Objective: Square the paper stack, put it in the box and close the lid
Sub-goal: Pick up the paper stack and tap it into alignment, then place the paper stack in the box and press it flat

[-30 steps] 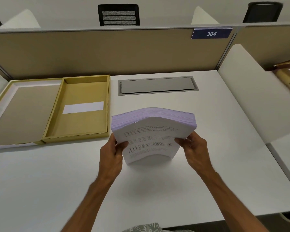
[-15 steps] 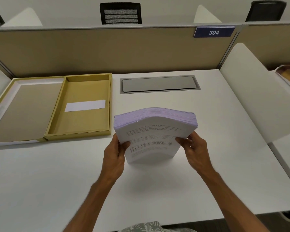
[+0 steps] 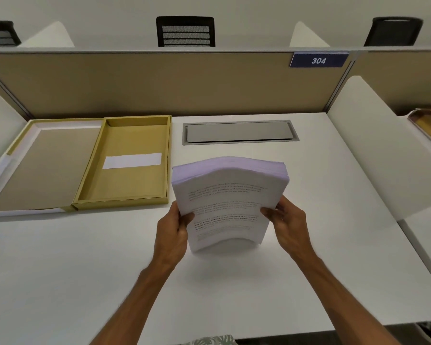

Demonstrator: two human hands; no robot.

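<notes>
A thick stack of printed white paper [image 3: 228,202] stands on its lower edge on the white desk, bowed toward me. My left hand [image 3: 172,230] grips its left side and my right hand [image 3: 288,224] grips its right side. To the left lies the open mustard-yellow box [image 3: 125,197], with a white label strip on its floor. Its hinged lid [image 3: 42,165] lies flat, folded out further left, showing a tan inner face.
A grey cable hatch [image 3: 239,132] is set into the desk [image 3: 85,282] behind the stack. A tan partition [image 3: 159,83] with a blue "304" sign [image 3: 318,60] closes the back. White side dividers [image 3: 373,145] stand left and right. Black chairs show beyond.
The stack stays upright between both hands with hardly any shift; the view has tilted slightly.
</notes>
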